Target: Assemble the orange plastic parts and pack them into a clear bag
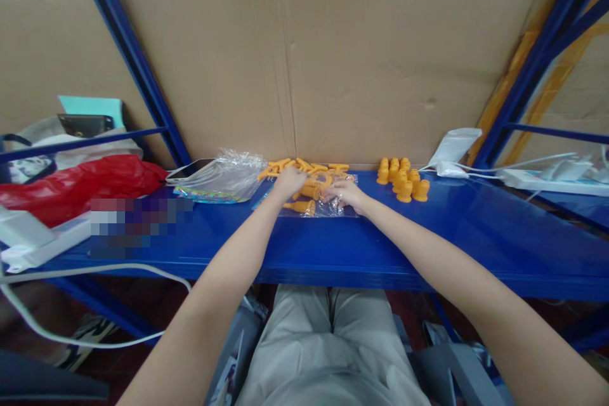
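Note:
Orange plastic parts lie in and around a clear plastic bag (351, 209) at the middle of the blue shelf. Behind the bag are several branching orange pieces (316, 168); a cup-ended orange piece (301, 207) lies at its front. My left hand (290, 181) reaches down among the orange parts with curled fingers, and their tips are hidden. At the bag's right side, my right hand (346, 194) has its fingers closed on the clear plastic. To the right of that hand stand several orange cup-shaped pieces (404, 191) in rows.
Flat clear plastic bags (223, 179) lie to the left. Further left are a red plastic bag (85, 184) and a white power strip (52, 244). A white pouch (451, 147) with cables stands back right. Tall cardboard (380, 63) closes the rear, between blue posts (130, 57).

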